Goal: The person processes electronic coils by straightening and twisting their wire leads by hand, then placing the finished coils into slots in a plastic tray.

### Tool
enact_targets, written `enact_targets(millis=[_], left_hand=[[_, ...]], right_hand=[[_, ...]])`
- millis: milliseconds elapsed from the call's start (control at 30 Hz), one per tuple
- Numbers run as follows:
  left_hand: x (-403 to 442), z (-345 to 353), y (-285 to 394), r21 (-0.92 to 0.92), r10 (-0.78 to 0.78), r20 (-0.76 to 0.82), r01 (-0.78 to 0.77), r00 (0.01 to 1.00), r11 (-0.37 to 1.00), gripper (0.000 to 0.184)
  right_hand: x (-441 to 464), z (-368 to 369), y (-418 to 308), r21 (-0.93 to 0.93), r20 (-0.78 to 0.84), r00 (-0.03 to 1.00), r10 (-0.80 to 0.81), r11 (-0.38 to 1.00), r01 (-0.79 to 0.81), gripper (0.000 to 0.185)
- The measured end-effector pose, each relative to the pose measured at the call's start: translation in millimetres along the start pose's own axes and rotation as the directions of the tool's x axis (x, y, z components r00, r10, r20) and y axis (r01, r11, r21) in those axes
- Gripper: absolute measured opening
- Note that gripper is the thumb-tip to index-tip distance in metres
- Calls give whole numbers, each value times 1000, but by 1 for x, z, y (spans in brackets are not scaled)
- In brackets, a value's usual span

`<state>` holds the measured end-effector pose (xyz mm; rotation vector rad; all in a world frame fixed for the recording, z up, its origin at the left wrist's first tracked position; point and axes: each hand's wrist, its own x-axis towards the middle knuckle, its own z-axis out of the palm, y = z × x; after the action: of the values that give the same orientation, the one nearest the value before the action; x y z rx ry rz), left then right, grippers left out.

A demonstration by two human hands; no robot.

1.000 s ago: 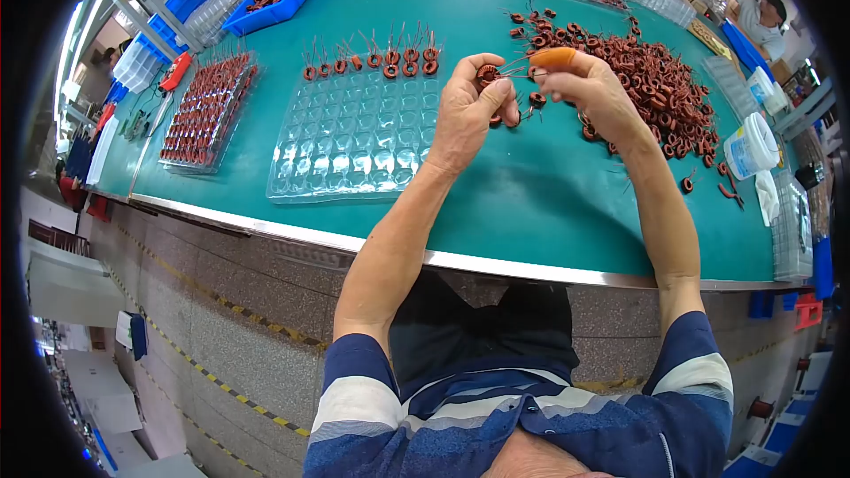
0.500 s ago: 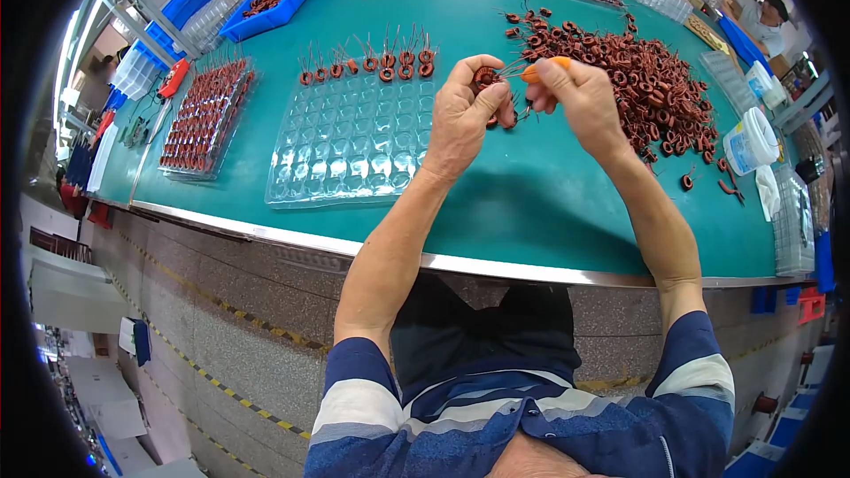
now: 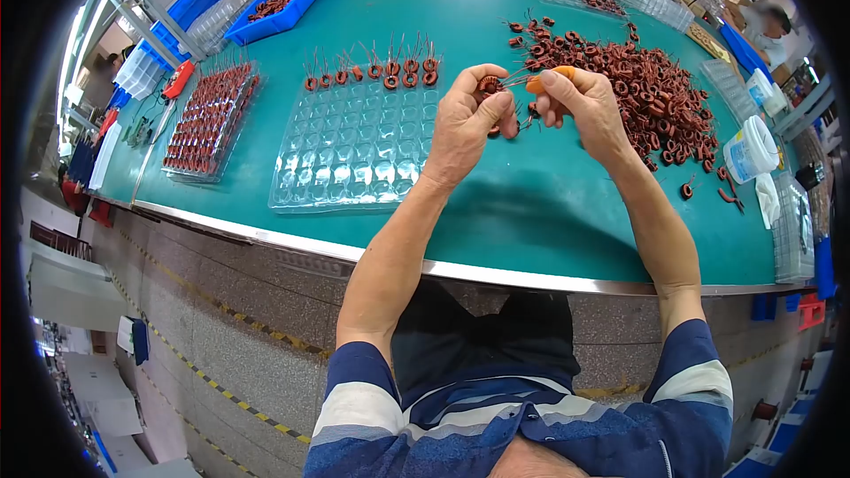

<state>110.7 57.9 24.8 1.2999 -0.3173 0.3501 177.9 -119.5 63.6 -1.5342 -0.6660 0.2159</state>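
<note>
My left hand [image 3: 469, 119] pinches a copper-wound ring coil [image 3: 489, 85] between thumb and fingers, above the table. Thin wire leads [image 3: 515, 80] stick out of it to the right. My right hand [image 3: 580, 106] is closed at the ends of these leads, thumb against index finger. Something orange [image 3: 535, 85] wraps or lies along that index finger; it looks like a finger cover, partly hidden by the thumb. A few loose coils [image 3: 533, 110] lie beneath the hands. A clear plastic tray [image 3: 341, 155] on the left has coils in its far rows, leads upward.
A big heap of coils [image 3: 651, 97] covers the table's right side. Filled stacked trays [image 3: 208, 124] stand at the left, a blue bin [image 3: 283, 0] of coils behind. White buckets [image 3: 751, 150] stand at the right edge. Another person [image 3: 766, 26] is at the far right.
Both hands stay close together with the coil between them. The right hand has shifted very slightly right. The whole view has moved a little.
</note>
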Motion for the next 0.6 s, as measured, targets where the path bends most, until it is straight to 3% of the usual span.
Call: enact_targets(millis=[67,167,300,433,600], left_hand=[[0,0,1,22,3,11,-3,1000,1000,30],[0,-1,0,56,-1,53,-2,999,998,30],[-2,3,4,99,-50,124,37,991,994,31],[-5,7,4,108,-99,193,79,976,991,31],[-6,9,0,106,-62,174,44,983,993,30]], right_hand=[[2,-6,-5,-167,-52,998,-45,985,35,32],[2,-9,-7,-277,-153,957,-248,940,200,34],[-1,-16,-21,-426,126,990,-65,898,113,31],[-6,-14,-19,-598,157,969,-190,762,246,27],[2,-18,-1,-343,99,993,-59,935,89,32]])
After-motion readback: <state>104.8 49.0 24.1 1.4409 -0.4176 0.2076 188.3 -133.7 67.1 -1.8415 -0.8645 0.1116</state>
